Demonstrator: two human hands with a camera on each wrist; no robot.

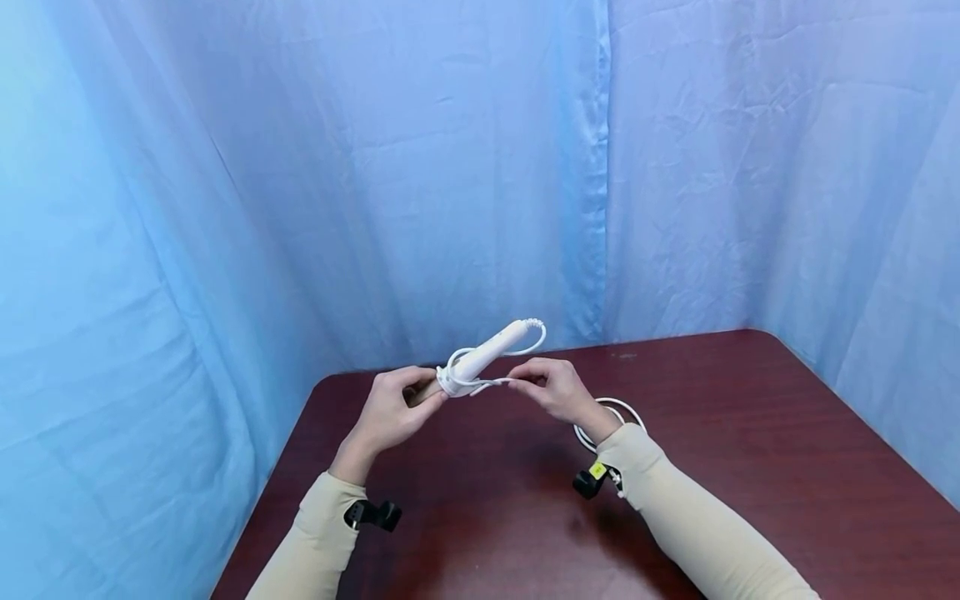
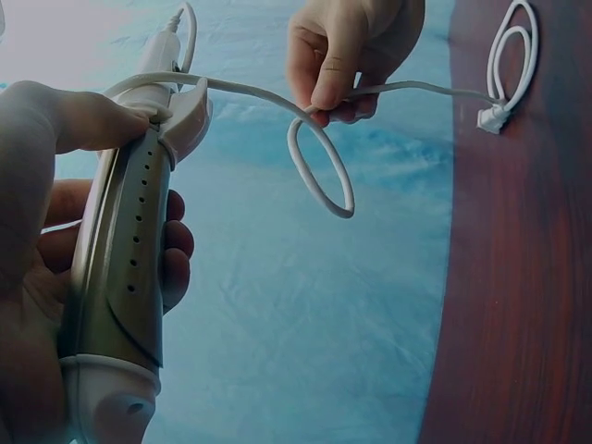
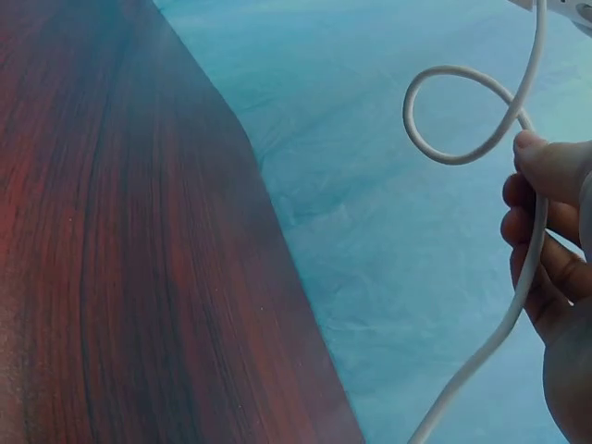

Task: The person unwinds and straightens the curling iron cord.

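dark red wood worktop (image 1: 750,467), blue curtain (image 1: 450,167) on three sides | left hand (image 1: 386,414) wrapped round curling iron (image 1: 480,360), held above worktop's far edge | right hand (image 1: 555,389) pinches its white cord (image 2: 324,176), just beside iron | cord's slack coiled on worktop behind right wrist

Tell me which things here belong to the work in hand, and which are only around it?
In use:
- curling iron, gripped by the left hand
- cord, pinched by the right hand, with a loop hanging below the fingers
- plug, lying on the table at the cord's far end

Only around:
- table
- blue curtain
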